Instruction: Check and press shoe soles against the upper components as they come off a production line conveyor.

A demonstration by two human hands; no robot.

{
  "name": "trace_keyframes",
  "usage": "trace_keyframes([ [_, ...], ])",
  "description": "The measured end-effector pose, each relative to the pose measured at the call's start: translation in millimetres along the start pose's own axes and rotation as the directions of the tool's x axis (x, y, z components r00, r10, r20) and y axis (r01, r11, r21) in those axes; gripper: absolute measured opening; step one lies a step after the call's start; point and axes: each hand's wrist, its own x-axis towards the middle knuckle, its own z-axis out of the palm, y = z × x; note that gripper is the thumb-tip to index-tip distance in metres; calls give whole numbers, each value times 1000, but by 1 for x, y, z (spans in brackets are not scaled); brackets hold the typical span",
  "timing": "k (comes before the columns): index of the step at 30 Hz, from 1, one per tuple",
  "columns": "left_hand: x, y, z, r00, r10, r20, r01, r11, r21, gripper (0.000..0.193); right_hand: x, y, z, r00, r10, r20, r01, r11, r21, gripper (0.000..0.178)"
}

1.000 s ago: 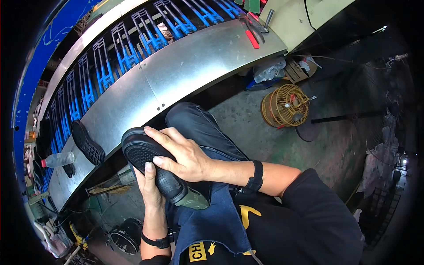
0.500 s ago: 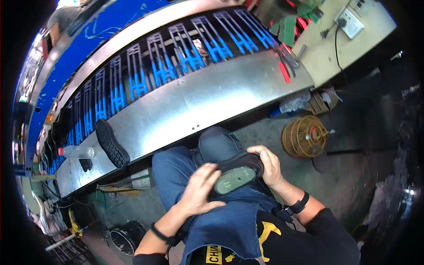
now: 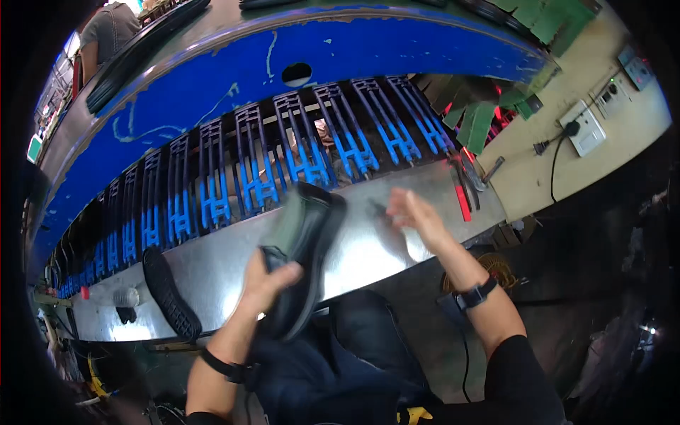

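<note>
My left hand [image 3: 269,283] is closed around a black shoe [image 3: 309,262], held tilted over the near edge of the metal bench [image 3: 368,248]. A green surface shows along the shoe's upper left side. My right hand [image 3: 416,218] is apart from the shoe, above the bench to its right. Its fingers look stretched out and somewhat blurred, with nothing seen in them. To the left, a black shoe sole [image 3: 168,294] lies across the bench with its treaded end toward me.
Behind the bench runs a row of blue-tipped metal racks [image 3: 304,159] below a blue panel [image 3: 212,92]. A clear bottle [image 3: 126,296] lies far left. Tools with a red handle [image 3: 462,203] sit at the right end, beside a pale board with sockets [image 3: 582,127]. Another person [image 3: 110,28] is at the upper left.
The shoe has risen from my lap to above the bench's edge, now in my left hand alone. My right hand has let go and reached forward over the bench. The view has shifted.
</note>
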Motion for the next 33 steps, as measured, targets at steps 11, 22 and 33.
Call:
trace_keyframes([
  [11, 234, -71, -270, 821, 259, -509, -93, 940, 329, 55, 339, 48, -259, 651, -304, -695, 116, 945, -304, 44],
  [22, 164, -95, -254, 910, 241, -338, 222, 407, 886, 51, 292, 50, -208, 805, -274, -526, 78, 928, -364, 49],
  [33, -43, 180, -81, 421, 839, 346, -694, 52, 719, 49, 8, 28, -64, 940, 342, -6, -130, 372, 919, 49],
])
